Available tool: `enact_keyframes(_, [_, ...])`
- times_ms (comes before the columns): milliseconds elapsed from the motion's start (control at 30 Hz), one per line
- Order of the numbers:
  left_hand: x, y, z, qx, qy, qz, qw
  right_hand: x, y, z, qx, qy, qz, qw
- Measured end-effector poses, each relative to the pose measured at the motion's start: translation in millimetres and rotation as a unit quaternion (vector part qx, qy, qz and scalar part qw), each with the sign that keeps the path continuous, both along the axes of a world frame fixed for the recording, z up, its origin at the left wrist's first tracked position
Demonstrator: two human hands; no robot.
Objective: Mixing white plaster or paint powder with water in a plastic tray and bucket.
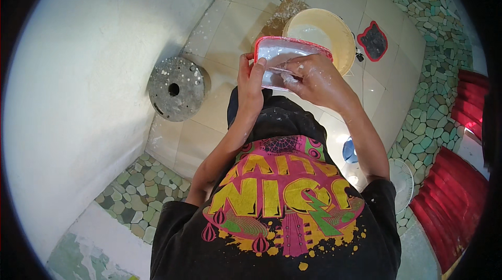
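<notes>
Black shirt (277, 217) nearest, and beyond, left hand (251, 80) clamps the crosswise tray (277, 51) at left, right hand (318, 78) reaching in, grip unclear.

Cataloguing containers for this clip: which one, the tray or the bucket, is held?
The red-rimmed tray, held at its left edge by the left hand; the round cream bucket stands beyond it, in neither hand.

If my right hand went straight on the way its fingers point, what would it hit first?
Your right hand points leftward into the red-rimmed tray, so probably the tray's inside, toward the side your left hand grips; depth is hard to judge here.
</notes>
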State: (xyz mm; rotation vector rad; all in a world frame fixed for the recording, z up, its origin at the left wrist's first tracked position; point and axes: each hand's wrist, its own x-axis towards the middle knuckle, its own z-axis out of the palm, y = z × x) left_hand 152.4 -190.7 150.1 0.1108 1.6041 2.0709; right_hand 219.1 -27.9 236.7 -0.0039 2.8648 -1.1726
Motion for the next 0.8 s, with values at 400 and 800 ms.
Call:
enact_keyframes(400, [9, -5, -1, 0.005, -0.059, -0.003, 0.998, -8, 12, -3, 0.159, 0.000, -0.022, 0.987])
enact_keyframes(800, [-2, -5, 2, 0.032, -0.057, -0.010, 0.998, 0, 2, 0, 0.089, 0.017, 0.067, 0.994])
